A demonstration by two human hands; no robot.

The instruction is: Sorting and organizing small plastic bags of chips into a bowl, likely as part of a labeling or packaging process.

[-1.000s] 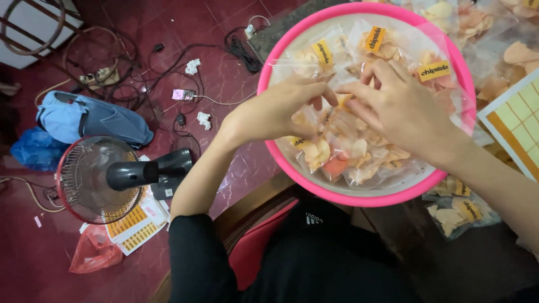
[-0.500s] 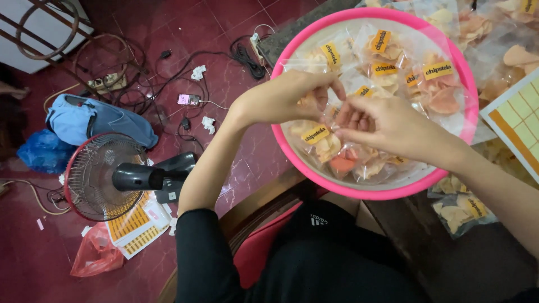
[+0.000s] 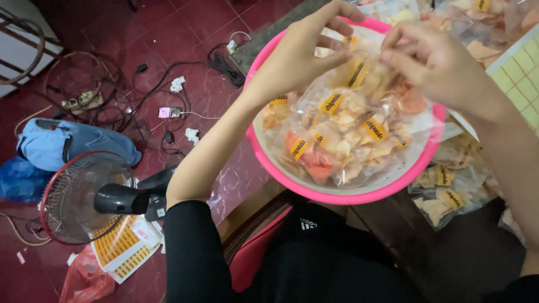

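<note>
A pink round basin rests on my lap, filled with several clear plastic packets of pale and orange crackers, each with a yellow label. Both hands hover over its far side. My left hand pinches the top edge of one clear packet. Facing it from the right, my right hand grips the same packet's other side with curled fingers. The packet is lifted a little above the pile.
More cracker packets lie to the right of the basin, beside a yellow grid sheet. On the red tiled floor at left stand a small fan, blue bags, tangled cables and yellow label sheets.
Both hands have risen from deep in the pile to the basin's far side and now hold one packet up between them. The view has tilted closer to the basin.
</note>
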